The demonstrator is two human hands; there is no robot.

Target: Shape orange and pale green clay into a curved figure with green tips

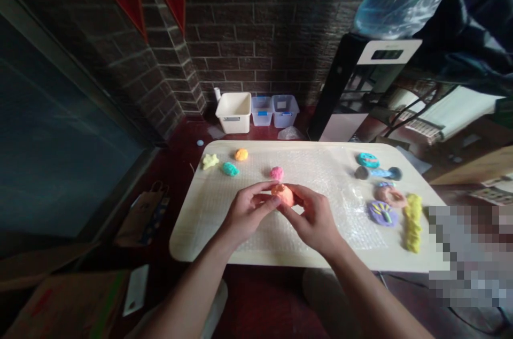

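Between my left hand point(250, 206) and my right hand point(310, 213) is an orange lump of modelling clay point(284, 195), held above the middle of the table. Fingers and thumbs of both hands are closed around it, and part of it is hidden by them. Just beyond my hands lies a pink clay ball point(276, 172). Farther left on the table are an orange-yellow clay ball point(241, 154), a teal clay piece point(230, 169) and a pale yellow clay star point(210, 161). A sheet of bubble wrap point(332, 189) lies under my hands.
At the table's right are a teal clay disc point(367, 160), a blue-grey dumbbell shape point(379, 173), a pinkish clay ring point(390, 196), a purple decorated disc point(382, 214) and a yellow strip point(413, 223). Bins point(234, 120) and a water dispenser point(348, 87) stand behind the table point(240, 256).
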